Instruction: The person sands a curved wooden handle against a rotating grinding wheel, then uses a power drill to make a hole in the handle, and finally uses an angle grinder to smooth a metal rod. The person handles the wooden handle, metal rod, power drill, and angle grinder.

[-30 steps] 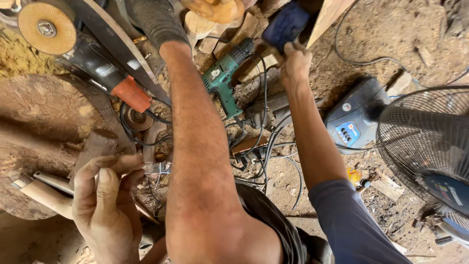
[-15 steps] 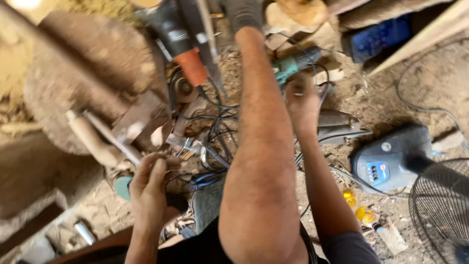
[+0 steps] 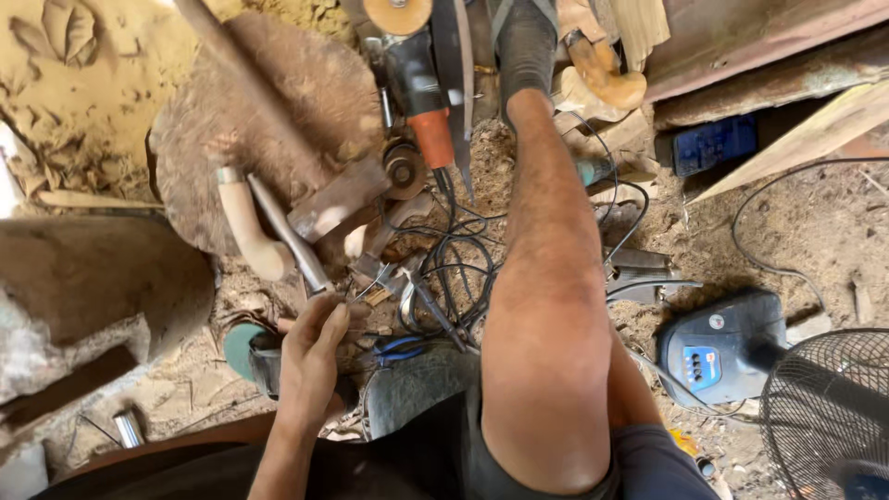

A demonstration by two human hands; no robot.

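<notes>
Left hand [image 3: 310, 356] bare, no glove or ring visible; forearm uncovered. One bare, hairy leg [image 3: 546, 278] with a dark grey sock [image 3: 524, 46] at the foot. Dark shorts [image 3: 444, 454] at the lap; a blue-grey sleeve [image 3: 662, 463] on the right side. Right hand hidden.

Your left hand [image 3: 310, 356] had little room: a metal rod [image 3: 289, 236] and a wooden handle [image 3: 245, 222] lay just ahead, and tangled black cables [image 3: 444, 268] crowded the ground to its right. Your bare leg [image 3: 546, 278] blocked the middle, with an angle grinder [image 3: 417, 83] beyond. Open sandy ground [image 3: 176, 389] lay to the left.
</notes>
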